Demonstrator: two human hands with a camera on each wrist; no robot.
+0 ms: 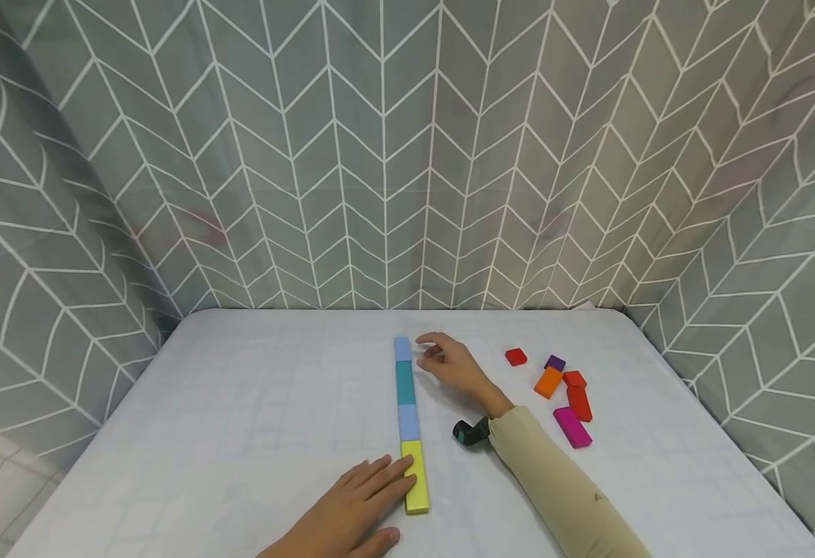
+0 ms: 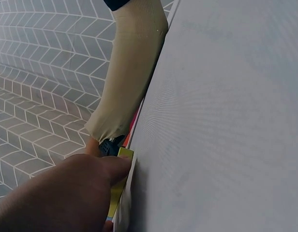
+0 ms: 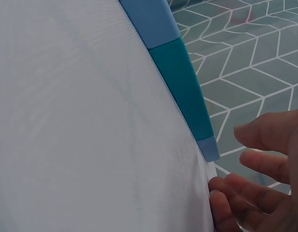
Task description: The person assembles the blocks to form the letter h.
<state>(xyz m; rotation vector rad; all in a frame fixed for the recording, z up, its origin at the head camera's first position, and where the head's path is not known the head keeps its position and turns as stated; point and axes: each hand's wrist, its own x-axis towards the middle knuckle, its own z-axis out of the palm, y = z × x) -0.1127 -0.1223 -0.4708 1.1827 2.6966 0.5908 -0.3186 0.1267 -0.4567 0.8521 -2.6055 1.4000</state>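
A straight row of blocks runs away from me along the table: a yellow block (image 1: pixel 417 488) nearest, a light blue block (image 1: pixel 409 422), a teal block (image 1: pixel 405 383) and another light blue block (image 1: pixel 402 349) at the far end. My left hand (image 1: pixel 351 504) rests its extended fingertips on the yellow block's left side and top. Beside the far light blue block, my right hand (image 1: pixel 454 364) hovers with loosely bent fingers and nothing between them. In the right wrist view, its fingers (image 3: pixel 265 164) are apart from the row's end.
To the right lie loose blocks: a red cube (image 1: pixel 516 356), a purple block (image 1: pixel 555 363), an orange block (image 1: pixel 548 382), a small red block (image 1: pixel 574 379), a longer red block (image 1: pixel 579 404) and a magenta block (image 1: pixel 572 427). Patterned curtains (image 1: pixel 407 155) surround the white table (image 1: pixel 240 403).
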